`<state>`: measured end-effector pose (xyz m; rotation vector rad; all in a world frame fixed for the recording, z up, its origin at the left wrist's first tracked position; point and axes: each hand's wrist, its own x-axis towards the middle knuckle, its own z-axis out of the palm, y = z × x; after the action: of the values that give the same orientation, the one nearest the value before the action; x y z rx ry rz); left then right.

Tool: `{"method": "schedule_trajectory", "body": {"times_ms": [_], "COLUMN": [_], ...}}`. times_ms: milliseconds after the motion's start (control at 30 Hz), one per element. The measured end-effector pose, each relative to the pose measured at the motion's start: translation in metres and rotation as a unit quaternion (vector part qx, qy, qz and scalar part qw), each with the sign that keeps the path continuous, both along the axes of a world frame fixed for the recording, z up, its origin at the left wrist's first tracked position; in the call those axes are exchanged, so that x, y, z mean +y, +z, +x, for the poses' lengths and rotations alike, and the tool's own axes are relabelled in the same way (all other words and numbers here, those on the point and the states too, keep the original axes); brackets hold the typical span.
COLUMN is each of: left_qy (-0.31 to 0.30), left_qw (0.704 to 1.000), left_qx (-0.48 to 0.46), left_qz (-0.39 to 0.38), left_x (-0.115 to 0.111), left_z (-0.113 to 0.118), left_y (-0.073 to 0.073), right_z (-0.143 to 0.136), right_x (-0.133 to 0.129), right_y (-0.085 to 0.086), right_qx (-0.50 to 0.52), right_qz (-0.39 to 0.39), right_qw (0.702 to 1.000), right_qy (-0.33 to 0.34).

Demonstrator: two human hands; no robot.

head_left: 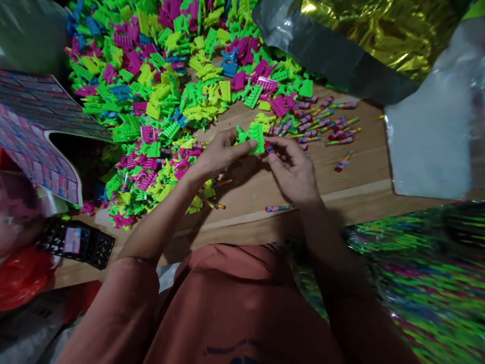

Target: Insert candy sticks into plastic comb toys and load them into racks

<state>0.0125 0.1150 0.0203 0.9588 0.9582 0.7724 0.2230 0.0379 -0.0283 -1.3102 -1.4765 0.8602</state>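
Note:
My left hand point(223, 151) pinches a green plastic piece point(256, 137) with a ridged, comb-like side, over the middle of the wooden table. Close against its right edge, my right hand point(293, 169) grips a small wrapped stick point(269, 147) with a red and blue label. The stick's far end is hidden by the fingers and the green piece. Below my hands one wrapped stick point(278, 208) lies on the table. Another point(343, 161) lies to the right, near a loose group of similar sticks point(316, 123).
A big heap of green, pink, yellow and blue plastic pieces point(151, 86) covers the back left. Printed sheets point(41, 146) and a black tray point(78, 243) are at left. White plastic bags point(428, 141) and gold foil point(394, 35) lie right; filled bags point(435, 273) are lower right.

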Motion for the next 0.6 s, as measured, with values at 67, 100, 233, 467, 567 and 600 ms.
{"method": "schedule_trajectory", "body": {"times_ms": [67, 100, 233, 467, 567, 600], "left_qy": [-0.019, -0.024, 0.005, -0.007, -0.022, -0.026], "left_qw": [1.000, 1.000, 0.999, 0.993, 0.989, 0.988], "left_qx": [0.000, 0.001, -0.028, -0.093, -0.102, -0.100], "left_qz": [0.007, 0.012, -0.023, -0.076, -0.106, -0.112], "left_x": [-0.012, -0.016, -0.024, -0.032, -0.034, -0.035], "left_z": [0.002, 0.004, 0.008, 0.009, 0.009, 0.010], "left_y": [0.003, 0.004, 0.003, -0.003, -0.001, 0.001], "right_z": [-0.001, -0.002, -0.001, 0.002, 0.003, 0.003], "right_x": [-0.003, -0.005, -0.009, -0.012, -0.011, -0.011], "right_y": [0.001, 0.001, 0.003, 0.008, 0.007, 0.006], "right_qx": [0.016, 0.019, 0.012, -0.021, -0.008, -0.003], "right_qz": [-0.003, -0.003, 0.003, 0.038, 0.035, 0.033], "right_qw": [1.000, 1.000, 1.000, 0.999, 0.999, 0.999], "right_qy": [0.017, 0.022, 0.021, 0.027, 0.022, 0.017]}}
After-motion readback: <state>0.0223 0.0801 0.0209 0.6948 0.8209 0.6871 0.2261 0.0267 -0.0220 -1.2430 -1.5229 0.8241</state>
